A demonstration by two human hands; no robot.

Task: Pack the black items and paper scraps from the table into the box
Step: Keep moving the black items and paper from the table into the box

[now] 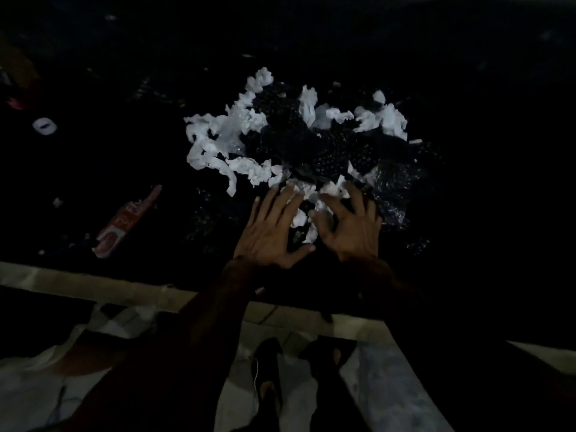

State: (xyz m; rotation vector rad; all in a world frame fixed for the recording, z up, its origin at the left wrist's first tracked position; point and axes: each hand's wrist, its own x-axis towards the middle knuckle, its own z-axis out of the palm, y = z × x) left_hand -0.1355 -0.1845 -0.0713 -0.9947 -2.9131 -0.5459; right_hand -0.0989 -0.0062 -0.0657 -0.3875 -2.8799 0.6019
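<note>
Both hands — left, right — open, fingers spread on torn white paper scraps and black dotted items, mid dark tabletop. Advice: scoop inward from pile's outer edges — fewer strays.

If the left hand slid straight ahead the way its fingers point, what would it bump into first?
Probably the white paper scraps at the near edge of the pile: the left hand has its fingertips right at them already. The black items lie just beyond. It is dark, so depth is uncertain.
</note>
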